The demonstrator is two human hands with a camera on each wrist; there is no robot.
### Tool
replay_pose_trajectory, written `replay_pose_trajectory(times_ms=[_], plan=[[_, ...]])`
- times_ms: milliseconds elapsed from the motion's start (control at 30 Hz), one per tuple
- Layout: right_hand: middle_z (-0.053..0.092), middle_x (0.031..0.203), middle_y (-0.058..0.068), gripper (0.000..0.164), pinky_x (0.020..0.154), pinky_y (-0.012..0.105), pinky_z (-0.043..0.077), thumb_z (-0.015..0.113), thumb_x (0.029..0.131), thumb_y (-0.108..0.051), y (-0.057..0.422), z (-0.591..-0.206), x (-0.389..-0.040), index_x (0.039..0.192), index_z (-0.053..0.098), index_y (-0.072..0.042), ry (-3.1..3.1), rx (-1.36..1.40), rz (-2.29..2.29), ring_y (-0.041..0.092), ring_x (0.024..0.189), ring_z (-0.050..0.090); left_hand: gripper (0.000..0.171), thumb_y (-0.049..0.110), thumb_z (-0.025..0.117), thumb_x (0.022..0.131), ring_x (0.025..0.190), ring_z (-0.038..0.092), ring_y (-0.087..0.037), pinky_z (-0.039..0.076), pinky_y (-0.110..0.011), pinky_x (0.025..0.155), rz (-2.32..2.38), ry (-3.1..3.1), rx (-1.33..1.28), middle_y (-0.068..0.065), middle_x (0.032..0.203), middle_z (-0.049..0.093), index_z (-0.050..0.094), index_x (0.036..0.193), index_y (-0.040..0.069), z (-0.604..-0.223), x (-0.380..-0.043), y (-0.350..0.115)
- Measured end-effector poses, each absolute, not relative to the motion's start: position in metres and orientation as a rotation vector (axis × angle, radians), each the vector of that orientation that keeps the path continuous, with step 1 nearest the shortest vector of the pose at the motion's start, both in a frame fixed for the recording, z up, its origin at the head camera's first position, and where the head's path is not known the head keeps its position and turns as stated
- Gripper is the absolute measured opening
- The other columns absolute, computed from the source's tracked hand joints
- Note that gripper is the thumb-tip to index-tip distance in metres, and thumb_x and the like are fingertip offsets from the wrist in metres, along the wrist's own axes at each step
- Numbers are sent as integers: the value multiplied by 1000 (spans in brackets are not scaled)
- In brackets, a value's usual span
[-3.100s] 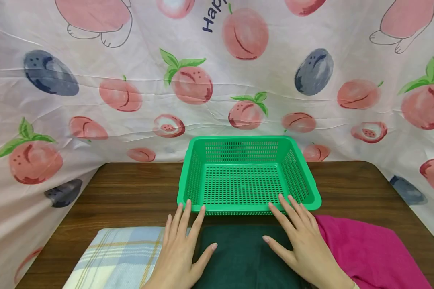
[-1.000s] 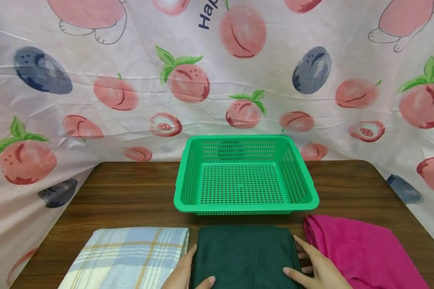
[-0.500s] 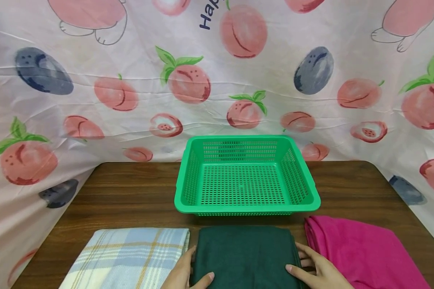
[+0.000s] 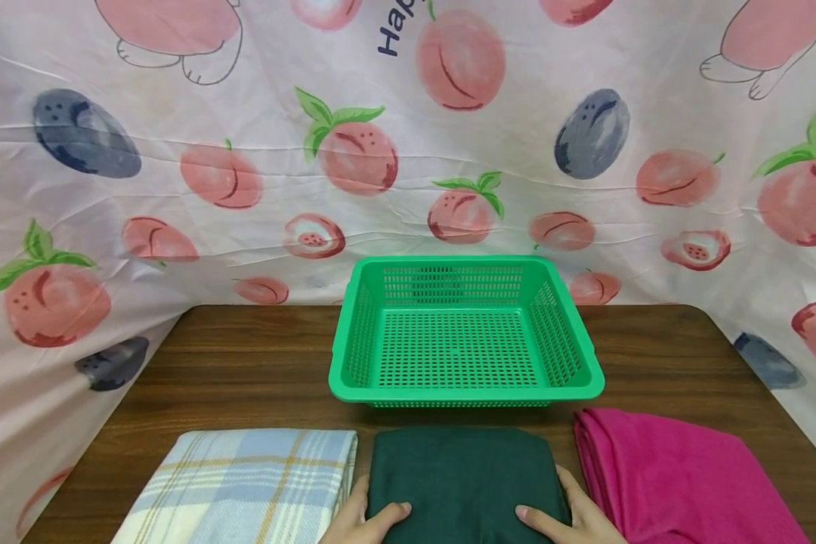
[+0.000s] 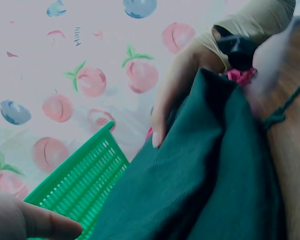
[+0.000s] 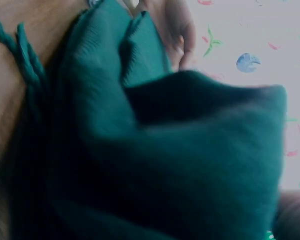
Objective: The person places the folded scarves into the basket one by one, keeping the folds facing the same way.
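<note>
A folded dark green scarf (image 4: pixel 465 476) lies at the front middle of the table, with twisted fringe (image 6: pixel 27 65) showing in the right wrist view. My left hand (image 4: pixel 366 520) grips its left side, thumb on top and fingers down along the edge, partly hidden. On the opposite side my right hand (image 4: pixel 574 517) holds it the same way, its thumb pressed on the upper face. Folds of the scarf (image 5: pixel 190 175) stand up loosely between the hands in the left wrist view.
Behind the scarf stands a green perforated plastic basket (image 4: pixel 455 347) with nothing in it. A folded light plaid cloth (image 4: pixel 245 483) lies on the left, a folded magenta cloth (image 4: pixel 680 476) on the right. A peach-print curtain (image 4: pixel 394 219) hangs behind the wooden table (image 4: pixel 258 363).
Both hands have come down from above the basket's front rim to the scarf's sides. Over the last half second they have drawn inward, thumbs further over its top.
</note>
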State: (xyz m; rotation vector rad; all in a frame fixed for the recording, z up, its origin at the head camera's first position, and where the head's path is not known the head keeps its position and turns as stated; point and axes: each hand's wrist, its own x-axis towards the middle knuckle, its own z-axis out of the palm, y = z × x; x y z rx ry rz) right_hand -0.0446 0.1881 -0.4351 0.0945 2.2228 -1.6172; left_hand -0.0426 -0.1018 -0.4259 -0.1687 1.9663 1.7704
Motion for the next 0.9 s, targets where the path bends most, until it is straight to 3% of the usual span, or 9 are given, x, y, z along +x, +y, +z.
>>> replay_pose_trajectory(times_ms=[200,467,667,733,900], plan=[[33,137,24,88,88,36,44,71,78,-28,180,-436,-42,142,17,1,2247,192,-1650,30,116,48,70,25,59,86,93,62,-21,53,-39,81,1861,1881,-246,-25,115,55,20,130,-14,-426,-43,-97],[26,143,19,91,87,25,43,70,79,-27,178,-434,-42,144,11,-6,2199,134,-1717,33,126,37,87,31,68,81,97,60,-22,51,-41,83,1801,1900,-291,-24,120,52,16,137,-11,-427,-43,-95],[9,149,17,93,90,23,40,67,83,-25,177,-436,-45,147,3,-6,2181,79,-1770,37,133,22,86,24,70,80,98,59,-18,51,-38,84,1901,1829,-223,-19,123,52,13,139,-5,-431,-40,-93],[8,149,16,93,86,16,39,66,83,-24,177,-437,-45,147,1,-7,2157,80,-1790,36,133,21,86,23,70,80,99,59,-18,51,-37,84,1913,1825,-215,-19,123,52,13,139,-4,-431,-40,-92],[9,149,17,93,83,14,40,66,83,-23,176,-437,-45,147,1,-6,2133,85,-1812,36,133,23,86,21,71,80,99,60,-18,51,-37,84,1917,1821,-210,-17,121,54,14,139,-4,-432,-40,-93]])
